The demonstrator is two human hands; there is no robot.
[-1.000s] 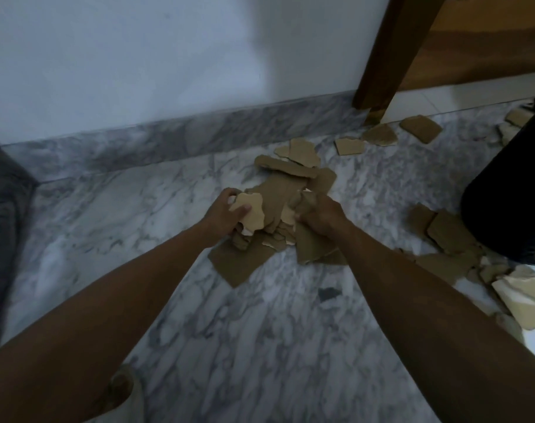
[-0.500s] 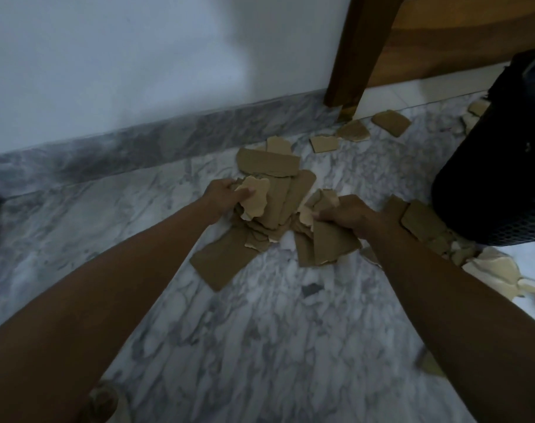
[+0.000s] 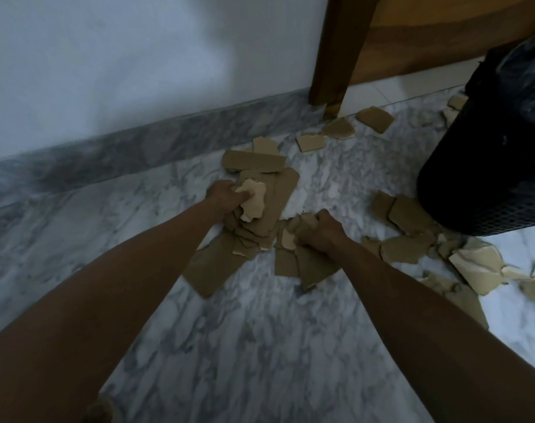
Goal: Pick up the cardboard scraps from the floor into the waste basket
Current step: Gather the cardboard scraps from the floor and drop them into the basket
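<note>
Gripping a pale torn piece (image 3: 253, 199) over the heaped cardboard scraps (image 3: 261, 190) on the marble floor (image 3: 260, 346), your left hand (image 3: 226, 195) is closed. Your right hand (image 3: 322, 232) is clenched on a bunch of brown scraps (image 3: 309, 264) just beside that heap. More pieces lie near the black waste basket (image 3: 492, 166) at right.

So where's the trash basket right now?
The black mesh waste basket stands at the far right of the head view, beside the wooden leg, scraps around its base.
</note>
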